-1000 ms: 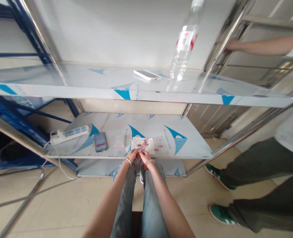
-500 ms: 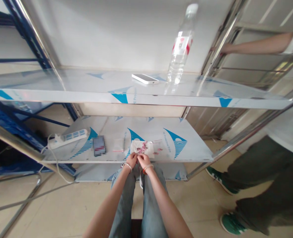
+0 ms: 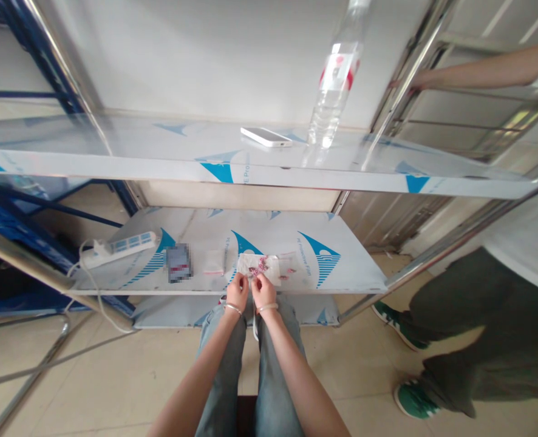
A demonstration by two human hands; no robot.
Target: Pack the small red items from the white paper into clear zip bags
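Note:
My left hand (image 3: 237,291) is at the front edge of the lower shelf, thumb and fingers pinched together. Close beside it on the right, my right hand (image 3: 263,292) is closed in a similar pinch. Whatever lies between the fingertips is too small to make out. Just beyond them a white sheet (image 3: 246,263) lies on the shelf, with several small pink and dark red pieces (image 3: 263,264) scattered on it. To its right is a clear plastic bag (image 3: 291,262) with a few more such pieces. Another small clear bag (image 3: 213,261) lies to the left.
A power strip (image 3: 127,246) with a white cord and a blurred-out dark item (image 3: 178,263) occupy the lower shelf's left. The upper shelf (image 3: 160,161) overhangs, bearing a phone (image 3: 266,137) and a water bottle (image 3: 335,82). Another person (image 3: 469,303) stands at right.
My hands, fingertips together half a second ago, have moved slightly apart, leaving a narrow gap. The view has shifted a little. The sheet and bags stay where they were on the shelf.

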